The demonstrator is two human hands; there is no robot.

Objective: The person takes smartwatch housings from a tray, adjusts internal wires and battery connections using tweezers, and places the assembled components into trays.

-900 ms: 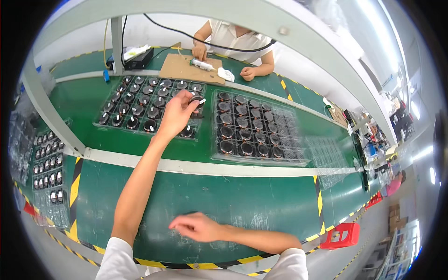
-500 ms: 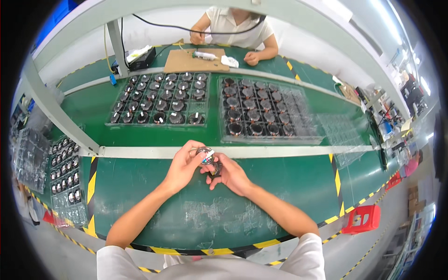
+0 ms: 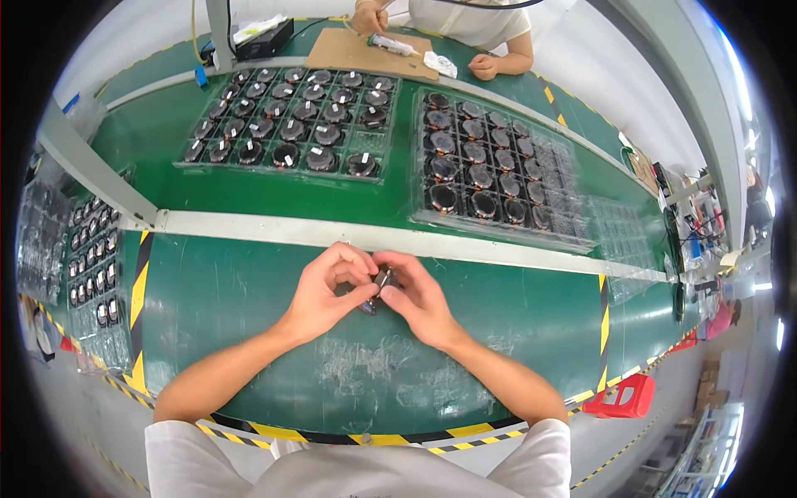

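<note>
Above the green table, just in front of the white rail, my two hands meet on a small dark round part (image 3: 383, 278) that looks like a watch case. My left hand (image 3: 320, 295) is closed, its thumb and fingertips pinching the part's left side. My right hand (image 3: 425, 303) grips the other side, with its thumb pressed against it. The fingers cover most of the part, so I cannot tell whether it is one piece or two held together.
Beyond the rail (image 3: 374, 238) lie two clear trays of similar round parts, one left (image 3: 369, 145) and one right (image 3: 560, 170). Another filled tray (image 3: 98, 339) is at far left. Across the table a co-worker's hand (image 3: 369, 17) is beside a syringe-like tube (image 3: 390, 45) on a brown board (image 3: 340, 51).
My hands have come together around the part. The round disc's face, showing in my left hand before, is now turned from sight. The view has tilted down.
</note>
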